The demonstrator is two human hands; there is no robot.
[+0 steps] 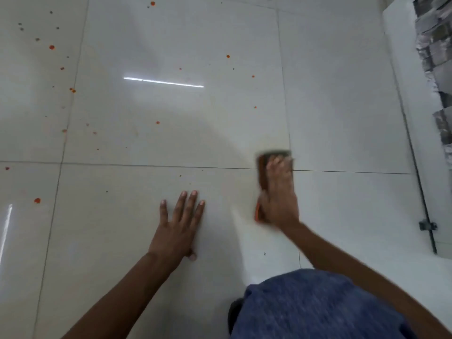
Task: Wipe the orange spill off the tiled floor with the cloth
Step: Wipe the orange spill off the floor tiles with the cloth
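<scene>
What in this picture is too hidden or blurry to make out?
Head view:
- Cloth: motion-blurred, mostly covered by the right hand; its shape is unclear.
- Grey specks, far left: too small to tell dirt from spill.
- Grey stack, right edge: cut off and blurred; can't identify.

We found no text, label, brand, number or sign that could be read anywhere in the view. The tiled floor (171, 143) was plain, the cloth (262, 172) was smeared by motion blur, and the grey mottled surface (435, 57) at the right edge was too indistinct for us to make out any writing.
</scene>
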